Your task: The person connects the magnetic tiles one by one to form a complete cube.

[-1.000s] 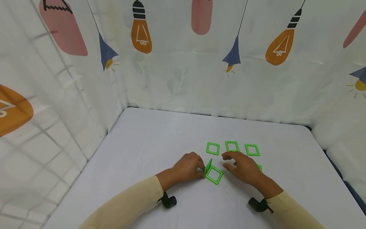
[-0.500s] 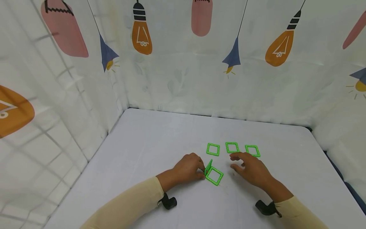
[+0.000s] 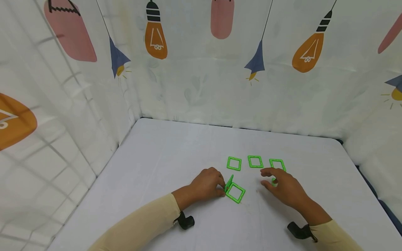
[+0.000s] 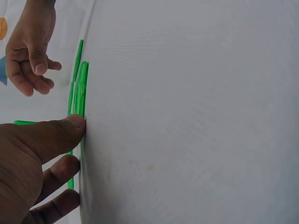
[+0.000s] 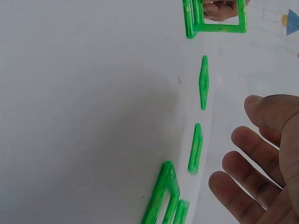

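Observation:
Two green square magnetic tiles meet at an edge on the table, open-framed and translucent. The flat tile [image 3: 242, 196] lies on the white surface, and the upright tile [image 3: 231, 179] leans up from its left side. My left hand [image 3: 205, 184] holds the pair at their joined corner, its thumb [image 4: 70, 128] at the green edge in the left wrist view. My right hand [image 3: 285, 186] hovers to the right, fingers loosely bent with nothing between them. Partly hidden behind it is another green square [image 3: 274, 181].
Behind the pair, three more green squares lie in a row: a left one [image 3: 234, 158], a middle one [image 3: 255, 167] and a right one [image 3: 276, 160], partly covered by my right hand. The white table [image 3: 176, 150] ends at a printed curtain [image 3: 201, 87].
My right hand has drawn away to the right from the joined tiles, uncovering the middle square of the back row. The left hand and its tiles have stayed put.

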`<state>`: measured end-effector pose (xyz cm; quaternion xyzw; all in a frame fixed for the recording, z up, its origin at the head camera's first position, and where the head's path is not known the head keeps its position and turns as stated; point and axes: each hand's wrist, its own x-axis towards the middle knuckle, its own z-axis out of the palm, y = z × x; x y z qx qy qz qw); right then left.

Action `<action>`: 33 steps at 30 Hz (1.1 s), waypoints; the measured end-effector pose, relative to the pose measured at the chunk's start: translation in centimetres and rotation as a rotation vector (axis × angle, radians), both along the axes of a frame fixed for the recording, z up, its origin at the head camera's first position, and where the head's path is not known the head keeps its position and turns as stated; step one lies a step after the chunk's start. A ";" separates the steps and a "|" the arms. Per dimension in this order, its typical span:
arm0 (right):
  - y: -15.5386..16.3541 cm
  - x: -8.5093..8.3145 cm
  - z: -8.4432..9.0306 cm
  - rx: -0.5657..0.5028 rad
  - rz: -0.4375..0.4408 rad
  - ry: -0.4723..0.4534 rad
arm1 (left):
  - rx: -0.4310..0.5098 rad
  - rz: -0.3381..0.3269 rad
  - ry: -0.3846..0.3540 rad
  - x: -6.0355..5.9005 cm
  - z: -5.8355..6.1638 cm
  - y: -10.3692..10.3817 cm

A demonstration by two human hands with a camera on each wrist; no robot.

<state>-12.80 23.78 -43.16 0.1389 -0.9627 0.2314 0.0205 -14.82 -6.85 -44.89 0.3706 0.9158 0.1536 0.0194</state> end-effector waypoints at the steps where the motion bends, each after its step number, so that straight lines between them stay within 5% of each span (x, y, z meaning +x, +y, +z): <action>1: 0.1 0.0 0.0 0.003 0.000 0.004 | -0.001 0.000 0.001 0.0 0.0 0.0; 33: 5.3 0.6 -0.6 0.053 -0.027 -0.069 | 0.001 -0.011 -0.001 0.0 0.1 -0.2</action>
